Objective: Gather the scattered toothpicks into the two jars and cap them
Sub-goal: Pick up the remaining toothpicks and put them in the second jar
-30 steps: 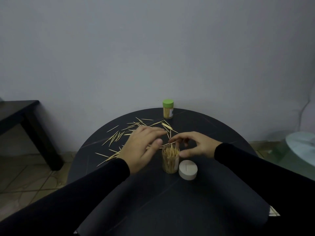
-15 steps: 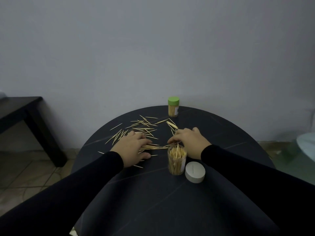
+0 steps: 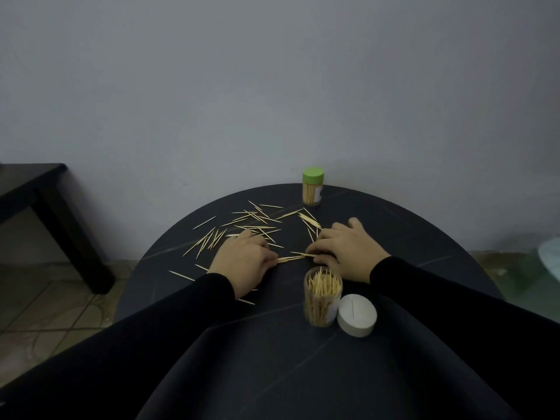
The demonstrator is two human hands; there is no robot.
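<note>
1. The open jar [image 3: 322,298] stands upright on the round black table [image 3: 272,359], near the front right of the scattered picks. It has no cap on and is packed with toothpicks standing on end, their tips poking above the rim.
2. The white cap [image 3: 357,319] lies on the table, touching the open jar's right side.
3. The capped jar [image 3: 312,190] stands upright at the table's far edge by the wall, green lid on, full of toothpicks.
4. Loose toothpicks [image 3: 251,227] lie scattered across the far left half of the table, with a few strays near the left sleeve.
5. The left hand [image 3: 244,263] rests palm down on the table over some picks; its fingers are loosely bent, and I cannot tell whether they hold any.
6. The right hand [image 3: 348,247] lies palm down just behind the open jar, fingers spread and fairly flat on the surface. A small bundle of picks [image 3: 292,257] lies between the two hands, touching the fingertips of both.
</note>
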